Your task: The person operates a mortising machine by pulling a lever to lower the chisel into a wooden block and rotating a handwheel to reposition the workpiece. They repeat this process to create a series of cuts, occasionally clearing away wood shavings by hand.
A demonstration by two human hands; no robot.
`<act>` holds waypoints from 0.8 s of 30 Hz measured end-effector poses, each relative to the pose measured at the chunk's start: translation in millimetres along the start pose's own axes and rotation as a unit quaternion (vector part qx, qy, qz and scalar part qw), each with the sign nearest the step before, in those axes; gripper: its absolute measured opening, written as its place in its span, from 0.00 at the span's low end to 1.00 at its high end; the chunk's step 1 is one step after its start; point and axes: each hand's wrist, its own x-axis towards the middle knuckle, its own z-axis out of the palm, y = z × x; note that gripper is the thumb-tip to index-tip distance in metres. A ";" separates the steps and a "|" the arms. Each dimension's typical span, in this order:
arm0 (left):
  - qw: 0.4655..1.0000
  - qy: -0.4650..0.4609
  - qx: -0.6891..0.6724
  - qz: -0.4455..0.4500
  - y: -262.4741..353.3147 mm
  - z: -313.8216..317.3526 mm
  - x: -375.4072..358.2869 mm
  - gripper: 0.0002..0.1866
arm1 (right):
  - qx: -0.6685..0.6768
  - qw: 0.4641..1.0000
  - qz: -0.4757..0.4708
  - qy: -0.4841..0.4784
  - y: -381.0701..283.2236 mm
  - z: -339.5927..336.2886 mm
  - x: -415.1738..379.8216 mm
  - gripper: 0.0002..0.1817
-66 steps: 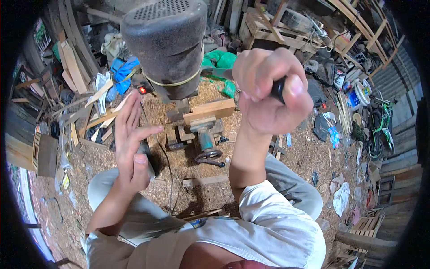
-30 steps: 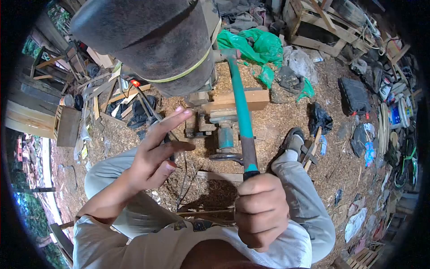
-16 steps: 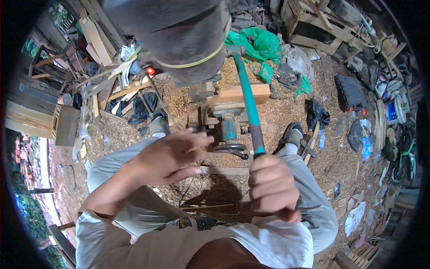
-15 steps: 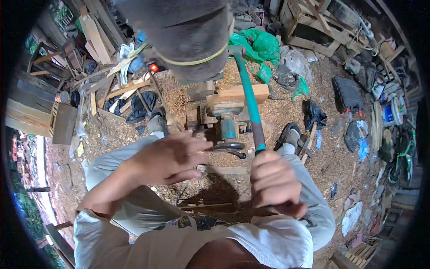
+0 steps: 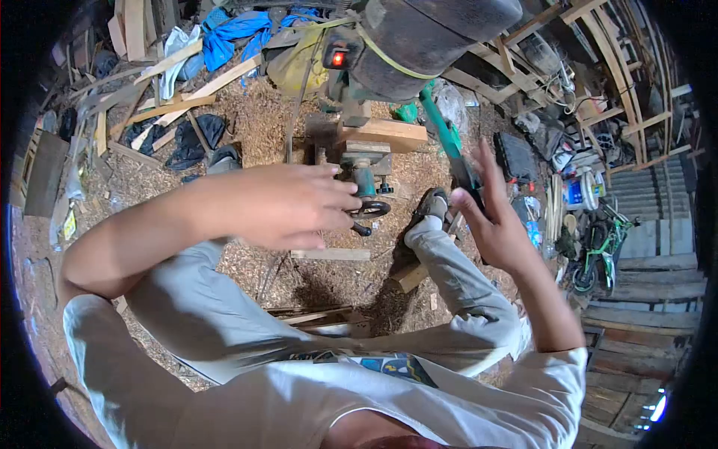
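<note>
A dark cylindrical machine body [image 5: 419,45] with a yellow-green band stands in front of me. Below it a wooden block [image 5: 385,135] sits by a green clamp [image 5: 363,182] with a black handwheel [image 5: 372,209]. My left hand [image 5: 295,206] is spread just left of the handwheel, palm down, with nothing seen in it. The green-handled tool [image 5: 443,123] slants down on the right, its far end partly behind the machine. Beside its lower end, my right hand [image 5: 497,224] has its fingers apart; whether they touch the tool is unclear.
Wood shavings cover the ground. Planks [image 5: 176,105], black plastic [image 5: 196,142] and a blue tarp [image 5: 235,34] lie at the left and back. At the right are a black case [image 5: 516,155], a small green bicycle [image 5: 606,251] and timber framing. A red light [image 5: 338,58] glows on the machine.
My right hand has opened from its grip on the green handle and moved up and right. The view has shifted, bringing more of the right side in.
</note>
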 end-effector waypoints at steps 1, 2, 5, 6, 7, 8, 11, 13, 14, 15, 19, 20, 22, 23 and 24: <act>1.000 0.009 -0.014 0.003 -8.5 4.1 1.8 0.23 | -0.035 0.999 -0.016 -0.002 20.2 5.3 -0.1 0.39; 0.999 0.033 -0.023 0.018 -15.9 12.1 4.9 0.23 | -0.042 0.999 -0.013 -0.003 -1.4 -1.3 8.1 0.39; 0.994 0.039 -0.089 0.050 -27.0 25.2 4.9 0.23 | 0.129 0.892 0.410 -0.144 -48.4 -15.1 30.3 0.43; 0.993 0.042 -0.092 0.052 -28.0 27.7 2.3 0.23 | 0.123 0.858 0.481 -0.132 -40.8 -14.3 32.4 0.42; 0.992 0.007 -0.111 0.056 -25.3 26.1 -1.7 0.23 | 0.116 0.820 0.548 -0.119 -36.1 -13.3 35.4 0.41; 0.989 -0.029 -0.130 0.061 -23.5 23.7 -6.4 0.23 | 0.016 0.864 0.480 -0.152 -46.3 -16.5 35.2 0.43; 0.969 -0.109 -0.221 0.024 -22.3 13.3 -21.6 0.23 | 0.052 0.942 0.331 0.005 -18.6 23.2 4.6 0.31; 0.981 -0.079 -0.172 0.033 -19.8 7.2 -37.2 0.24 | -0.043 0.939 0.328 -0.097 -11.1 31.2 4.7 0.44; 0.983 -0.060 -0.170 0.019 -20.4 7.7 -43.3 0.25 | 0.032 0.944 0.322 -0.063 11.1 44.3 -4.8 0.42; 0.984 -0.045 -0.170 0.008 -21.0 7.4 -49.2 0.25 | 0.110 0.941 0.318 -0.027 22.7 52.0 -11.4 0.41; 0.982 -0.051 -0.181 -0.018 -21.2 9.0 -66.0 0.26 | 0.207 0.916 0.344 0.004 45.1 86.2 -26.2 0.35; 0.980 -0.058 -0.190 -0.019 -21.2 11.7 -68.2 0.27 | 0.247 0.902 0.354 0.026 51.5 100.7 -28.6 0.35; 0.977 -0.071 -0.200 -0.027 -21.1 11.8 -70.7 0.27 | 0.183 0.932 0.312 0.010 94.2 130.9 -41.5 0.34; 0.974 -0.086 -0.206 -0.032 -21.6 12.2 -71.8 0.27 | 0.217 0.926 0.309 0.014 116.1 151.7 -47.2 0.34; 0.974 -0.086 -0.207 -0.034 -22.5 14.0 -72.9 0.27 | 0.211 0.935 0.280 0.051 131.7 176.3 -48.5 0.33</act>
